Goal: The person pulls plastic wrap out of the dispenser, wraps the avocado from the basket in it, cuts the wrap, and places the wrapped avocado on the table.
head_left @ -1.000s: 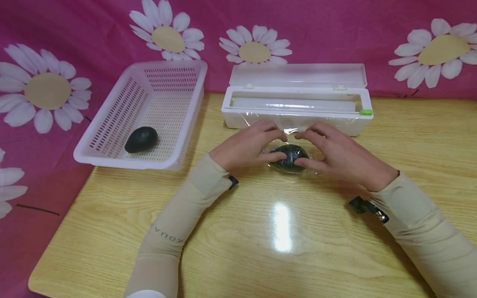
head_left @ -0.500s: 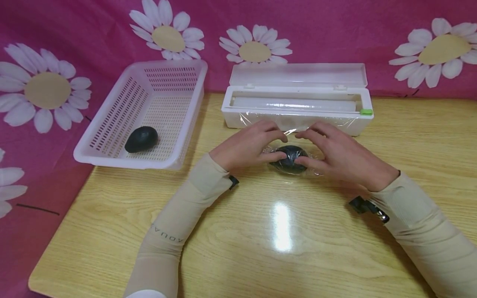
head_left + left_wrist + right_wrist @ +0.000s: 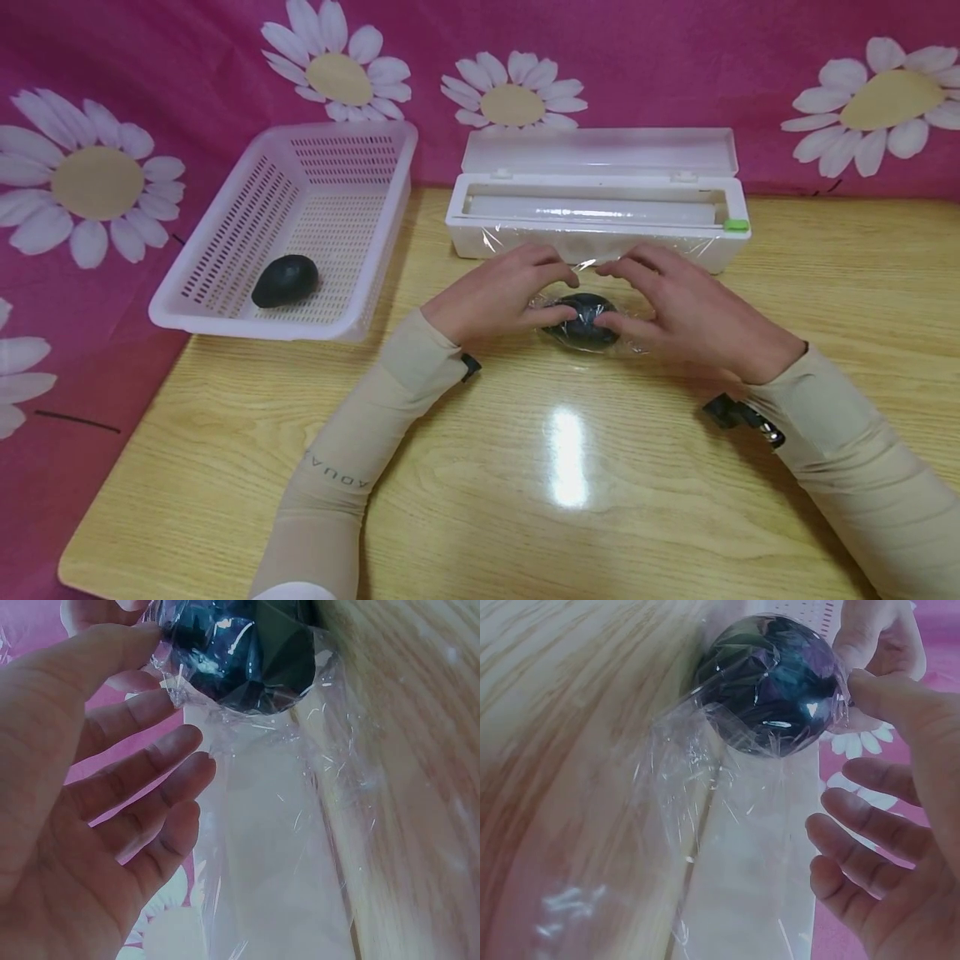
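A dark avocado (image 3: 588, 332) in clear cling film lies on the table before the film dispenser. My left hand (image 3: 498, 296) touches its upper left side with the thumb; the other fingers arch loosely beyond it. From the right, my right hand (image 3: 686, 312) presses its thumb on the wrapped top, fingers spread and apart from the fruit. Both wrist views show film (image 3: 262, 795) trailing from the avocado (image 3: 772, 690) toward the dispenser. The white dispenser (image 3: 592, 242) stands with its lid up, a film roll (image 3: 592, 208) inside.
At the left, a white perforated basket (image 3: 367, 292) holds another dark avocado (image 3: 285, 282). A green slider (image 3: 737, 225) sits at the dispenser's right end. The wooden table (image 3: 465, 500) reaches a pink flowered cloth (image 3: 645, 75) behind.
The wrapped avocado has turned slightly toward me under my thumbs, mostly in the first half second. The film between my hands and the dispenser has shifted a little. My hands stay nearly in place.
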Action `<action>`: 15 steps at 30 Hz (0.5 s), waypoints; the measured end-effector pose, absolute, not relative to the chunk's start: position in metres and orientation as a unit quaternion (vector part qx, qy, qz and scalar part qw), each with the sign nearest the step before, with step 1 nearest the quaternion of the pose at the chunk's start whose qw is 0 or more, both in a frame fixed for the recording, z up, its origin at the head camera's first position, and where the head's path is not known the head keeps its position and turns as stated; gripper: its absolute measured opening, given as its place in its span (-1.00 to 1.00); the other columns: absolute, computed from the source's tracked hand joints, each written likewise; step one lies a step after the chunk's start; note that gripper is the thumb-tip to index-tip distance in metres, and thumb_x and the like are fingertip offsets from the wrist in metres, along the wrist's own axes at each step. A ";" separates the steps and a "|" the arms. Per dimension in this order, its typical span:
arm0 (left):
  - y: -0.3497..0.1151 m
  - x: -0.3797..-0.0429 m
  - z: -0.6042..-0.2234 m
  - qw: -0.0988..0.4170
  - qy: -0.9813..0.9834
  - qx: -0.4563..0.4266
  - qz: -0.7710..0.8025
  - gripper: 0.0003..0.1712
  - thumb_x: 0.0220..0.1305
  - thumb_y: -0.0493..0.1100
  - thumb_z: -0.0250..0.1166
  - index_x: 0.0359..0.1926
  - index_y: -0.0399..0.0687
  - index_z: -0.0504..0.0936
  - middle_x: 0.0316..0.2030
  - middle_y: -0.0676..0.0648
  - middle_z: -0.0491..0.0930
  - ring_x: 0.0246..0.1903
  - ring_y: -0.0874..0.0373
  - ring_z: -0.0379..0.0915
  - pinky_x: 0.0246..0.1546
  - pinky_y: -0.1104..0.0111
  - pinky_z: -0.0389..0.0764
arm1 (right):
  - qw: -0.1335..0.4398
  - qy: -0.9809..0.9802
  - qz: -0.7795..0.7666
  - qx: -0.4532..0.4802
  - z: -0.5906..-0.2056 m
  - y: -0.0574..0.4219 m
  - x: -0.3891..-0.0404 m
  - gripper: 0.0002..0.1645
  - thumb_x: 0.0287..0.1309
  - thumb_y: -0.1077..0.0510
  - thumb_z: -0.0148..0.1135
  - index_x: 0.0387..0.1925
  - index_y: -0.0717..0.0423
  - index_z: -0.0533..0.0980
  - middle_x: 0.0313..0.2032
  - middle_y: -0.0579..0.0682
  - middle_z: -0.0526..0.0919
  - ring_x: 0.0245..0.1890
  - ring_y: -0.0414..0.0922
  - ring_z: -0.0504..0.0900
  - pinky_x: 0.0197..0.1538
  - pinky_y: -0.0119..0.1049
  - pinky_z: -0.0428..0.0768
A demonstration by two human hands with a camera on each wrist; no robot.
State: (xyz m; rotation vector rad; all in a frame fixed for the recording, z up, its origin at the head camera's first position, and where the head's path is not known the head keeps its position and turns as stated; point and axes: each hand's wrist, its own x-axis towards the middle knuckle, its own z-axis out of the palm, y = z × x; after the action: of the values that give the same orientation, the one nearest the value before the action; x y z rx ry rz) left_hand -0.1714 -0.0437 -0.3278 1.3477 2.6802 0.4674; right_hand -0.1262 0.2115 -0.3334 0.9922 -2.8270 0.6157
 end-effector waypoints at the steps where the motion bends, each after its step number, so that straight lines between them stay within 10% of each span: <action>1: -0.043 -0.171 -0.327 0.051 0.881 0.444 0.154 -0.50 0.46 0.21 0.24 0.17 -0.01 0.66 0.13 -0.03 0.59 0.17 0.13 0.47 0.33 0.29 0.50 | 0.042 -0.923 0.205 0.322 -0.332 0.213 -0.126 -0.31 0.24 -0.07 0.47 0.31 0.05 0.47 0.32 0.07 0.51 0.29 0.03 0.49 0.33 0.17 0.55; 15: -0.044 -0.172 -0.328 0.031 0.876 0.441 0.193 -0.58 0.47 0.12 0.27 0.13 -0.04 0.69 0.06 -0.02 0.64 0.07 0.13 0.55 0.21 0.30 0.59 | 0.103 -0.934 0.216 0.265 -0.314 0.237 -0.130 -0.38 0.19 -0.01 0.51 0.22 0.10 0.53 0.05 0.10 0.62 -0.07 0.07 0.67 -0.06 0.09 0.69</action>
State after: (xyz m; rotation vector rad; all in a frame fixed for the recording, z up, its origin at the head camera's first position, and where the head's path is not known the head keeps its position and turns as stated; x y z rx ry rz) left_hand -0.1721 -0.0442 -0.3277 1.3582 2.6996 0.5955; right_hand -0.1298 0.2369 -0.3141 0.7820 -2.7556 0.6381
